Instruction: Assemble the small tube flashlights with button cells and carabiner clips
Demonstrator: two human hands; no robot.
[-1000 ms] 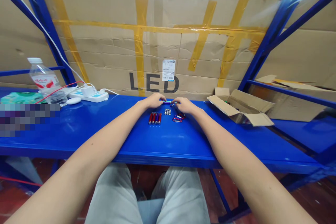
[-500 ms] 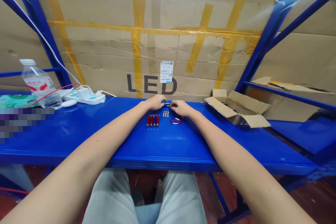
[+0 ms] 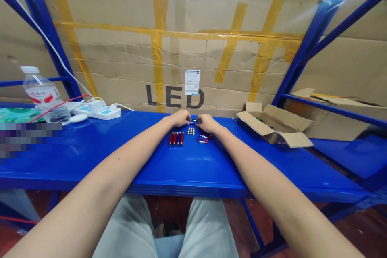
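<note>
My left hand (image 3: pixel 180 117) and my right hand (image 3: pixel 206 122) meet at the back of the blue shelf (image 3: pixel 121 161), fingers curled together round a small dark piece (image 3: pixel 194 122) that I cannot make out. Just in front of the left hand lie several small red cylinders (image 3: pixel 176 138) side by side. A cluster of small silver button cells (image 3: pixel 191 130) sits between the hands. Red and blue clips (image 3: pixel 203 138) lie under the right hand's wrist.
An open cardboard box (image 3: pixel 276 127) stands at the right. A white power strip (image 3: pixel 96 110), a white mouse (image 3: pixel 78 118), a water bottle (image 3: pixel 40 90) and a green pack (image 3: pixel 16 114) sit at the left. A taped cardboard sheet marked LED (image 3: pixel 181 48) closes the back.
My hands have drawn closer together over the small piece, the right one shifting slightly left. The items on the shelf have not moved.
</note>
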